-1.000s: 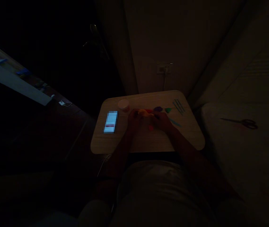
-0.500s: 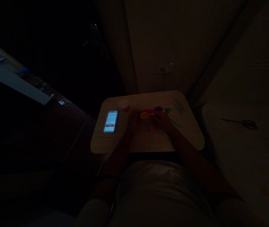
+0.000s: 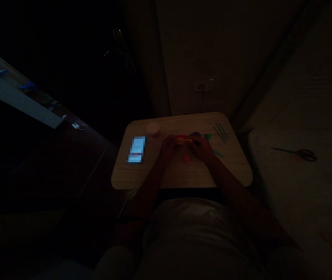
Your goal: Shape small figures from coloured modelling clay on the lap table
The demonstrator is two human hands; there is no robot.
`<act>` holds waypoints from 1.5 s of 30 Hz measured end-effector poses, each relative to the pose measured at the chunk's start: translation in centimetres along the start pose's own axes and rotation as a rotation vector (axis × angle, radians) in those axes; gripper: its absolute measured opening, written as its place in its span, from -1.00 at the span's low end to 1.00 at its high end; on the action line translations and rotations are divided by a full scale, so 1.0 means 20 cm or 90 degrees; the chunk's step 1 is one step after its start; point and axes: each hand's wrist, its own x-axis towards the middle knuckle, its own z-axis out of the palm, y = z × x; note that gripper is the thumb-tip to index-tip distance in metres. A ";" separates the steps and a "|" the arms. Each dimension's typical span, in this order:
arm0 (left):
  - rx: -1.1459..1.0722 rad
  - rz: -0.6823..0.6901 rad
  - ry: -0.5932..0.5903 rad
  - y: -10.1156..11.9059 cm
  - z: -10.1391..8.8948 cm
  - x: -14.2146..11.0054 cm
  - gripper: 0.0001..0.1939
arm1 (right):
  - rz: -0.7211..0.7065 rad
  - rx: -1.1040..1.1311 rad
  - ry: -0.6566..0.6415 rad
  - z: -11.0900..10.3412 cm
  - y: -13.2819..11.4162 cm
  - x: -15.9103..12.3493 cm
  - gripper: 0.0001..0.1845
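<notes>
In the dim light, my left hand (image 3: 168,147) has its fingers closed round the left end of an orange piece of modelling clay (image 3: 183,141). From the other side, my right hand (image 3: 201,149) pinches the right end of that piece. Just behind it lies a red piece (image 3: 181,136), partly hidden by the hands. A small pinkish-red lump (image 3: 186,158) rests on the table between my wrists. Beyond my right hand sit a purple lump (image 3: 196,134) and a green lump (image 3: 208,136). Finger detail is hard to see.
The small wooden table (image 3: 142,179) also carries a lit phone (image 3: 137,149), a lidded tub (image 3: 153,130), several thin green sticks (image 3: 221,132) and a flat bluish strip (image 3: 218,153). Scissors (image 3: 306,154) lie on a pale surface at right. A wall socket (image 3: 203,85) holds a plug.
My left hand has shifted slightly right and now covers more of the orange clay, so less of it shows. My right hand has barely moved. The loose lumps stay put.
</notes>
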 end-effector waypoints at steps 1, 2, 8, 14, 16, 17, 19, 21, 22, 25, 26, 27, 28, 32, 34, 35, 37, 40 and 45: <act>0.006 0.005 0.004 0.00 0.00 0.00 -0.56 | -0.001 0.002 -0.003 0.00 0.00 0.00 -0.64; 0.010 0.013 0.006 0.01 0.00 0.00 -0.59 | -0.002 0.006 -0.005 0.00 0.00 0.00 -0.63; 0.031 0.059 -0.022 -0.01 -0.02 0.00 -0.62 | 0.009 0.043 -0.033 0.00 0.00 0.00 -0.57; 0.079 0.080 -0.089 -0.03 -0.03 0.00 -0.58 | 0.046 0.059 -0.029 0.00 0.03 0.00 -0.51; 0.070 0.073 -0.095 -0.03 -0.03 0.00 -0.56 | 0.045 0.059 -0.029 0.00 0.03 0.01 -0.49; 0.067 0.066 -0.093 -0.02 -0.03 0.00 -0.56 | 0.039 0.057 -0.030 0.00 0.03 0.01 -0.49; 0.074 0.051 -0.077 -0.02 -0.03 0.00 -0.57 | 0.034 0.051 -0.039 0.00 0.02 0.01 -0.50; 0.094 0.037 -0.049 -0.02 -0.03 0.00 -0.61 | 0.045 0.041 -0.049 0.00 0.02 0.01 -0.50; 0.106 0.034 -0.033 -0.02 -0.03 0.01 -0.63 | 0.051 0.037 -0.053 0.00 0.02 0.01 -0.50; 0.121 0.032 -0.001 -0.03 -0.03 0.01 -0.71 | 0.061 0.028 -0.054 0.00 0.02 0.00 -0.48; 0.124 0.033 0.001 -0.03 -0.03 0.01 -0.72 | 0.059 0.026 -0.054 0.00 0.03 0.00 -0.48; 0.128 0.035 0.002 -0.03 -0.03 0.00 -0.74 | 0.057 0.024 -0.053 0.01 0.03 0.00 -0.48; 0.134 0.037 0.004 -0.02 -0.03 0.00 -0.74 | 0.057 0.022 -0.053 0.01 0.03 0.00 -0.48; 0.152 0.041 -0.012 -0.01 -0.02 -0.01 -0.78 | 0.067 0.028 -0.061 0.00 0.03 0.00 -0.47; 0.151 0.048 -0.032 -0.01 -0.02 -0.01 -0.78 | 0.061 0.036 -0.060 0.01 0.04 0.00 -0.48; 0.151 0.054 -0.040 -0.01 -0.02 -0.01 -0.77 | 0.055 0.038 -0.055 0.01 0.04 0.00 -0.48; 0.144 0.063 -0.046 -0.02 -0.01 -0.01 -0.73 | 0.043 0.032 -0.048 0.01 0.06 0.00 -0.49; 0.108 0.065 -0.059 -0.03 -0.01 -0.01 -0.61 | 0.036 0.011 -0.048 0.01 0.07 0.00 -0.50; 0.065 0.090 -0.076 -0.02 -0.01 -0.02 -0.55 | 0.027 -0.054 -0.074 -0.01 0.01 0.01 -0.55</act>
